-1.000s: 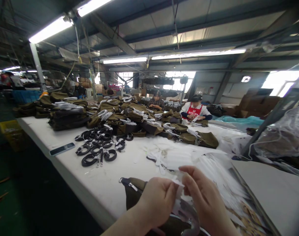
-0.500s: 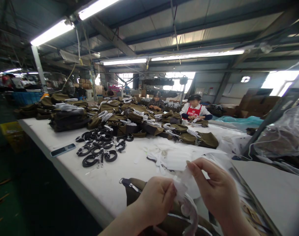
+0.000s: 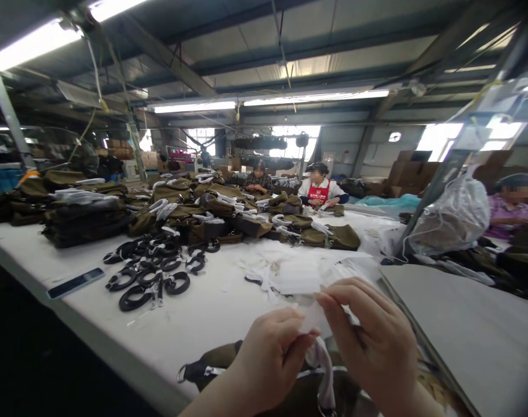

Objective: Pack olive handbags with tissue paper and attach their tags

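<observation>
The right hand (image 3: 368,336) is now coming closer to the left hand (image 3: 268,353) than it was half a second ago, and less of the white wrap (image 3: 313,317) is showing between them. Both hands are pinching this thin piece, the left low and the right at its upper edge. From there, a pale band (image 3: 327,370) is hanging toward six o'clock over an olive bag (image 3: 222,354), which is lying on the table (image 3: 203,324) beneath the hands. The bag's ringed end is pointing toward nine o'clock and showing lower than before. The wrap is seemingly needing more work, since neither hand is letting go. The view is also turning right, bringing a person in purple (image 3: 509,215) in at two o'clock; black strap coils (image 3: 177,282) are lying toward ten.
</observation>
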Available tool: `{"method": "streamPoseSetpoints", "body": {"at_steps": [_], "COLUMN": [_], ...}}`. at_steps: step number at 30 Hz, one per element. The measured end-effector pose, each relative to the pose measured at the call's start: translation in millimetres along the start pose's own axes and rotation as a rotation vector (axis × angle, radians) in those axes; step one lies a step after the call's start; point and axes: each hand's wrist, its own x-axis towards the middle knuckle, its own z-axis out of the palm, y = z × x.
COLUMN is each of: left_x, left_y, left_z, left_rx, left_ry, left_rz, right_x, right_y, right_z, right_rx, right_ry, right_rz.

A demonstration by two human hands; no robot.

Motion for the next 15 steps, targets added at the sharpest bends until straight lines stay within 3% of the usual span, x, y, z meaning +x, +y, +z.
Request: {"method": "streamPoseSetpoints", "body": {"at_steps": [4,6,7,9,11,12,14,15], "left_x": [-16,-28,-35,-52,-70,-79,-97,-105], "left_y": [0,-8,-18,-50,-97,-123,-172,-193], "left_z": [-16.8,-39.7,-53.8,-83.5,-108.8,-117.5,-123.7,-121.0], "left_rx": [0.022,0.045,0.052,0.05,0.042,0.064,0.146,0.179], "left_ry": [-0.03,0.129,0.285,0.684,1.011,1.062,0.897,0.839], "left_rz": [-0.039,-0.028,-0.033,-0.109,-0.292,-0.454,-0.861,-0.95], "right_x": [-8,-19,-27,-45,-64,-72,-85,-88], "right_y": [20,34,42,54,62,65,68,69], "right_z": [-2,-4,-5,-3,3,9,21,27], "right_rx": [0.124,0.169,0.177,0.191,0.245,0.284,0.351,0.363], "right_ry": [-0.172,-0.392,-0.538,-0.843,-1.074,-1.143,-1.19,-1.18], "right_rz": [0.132,0.222,0.275,0.395,0.484,0.504,0.496,0.496]}}
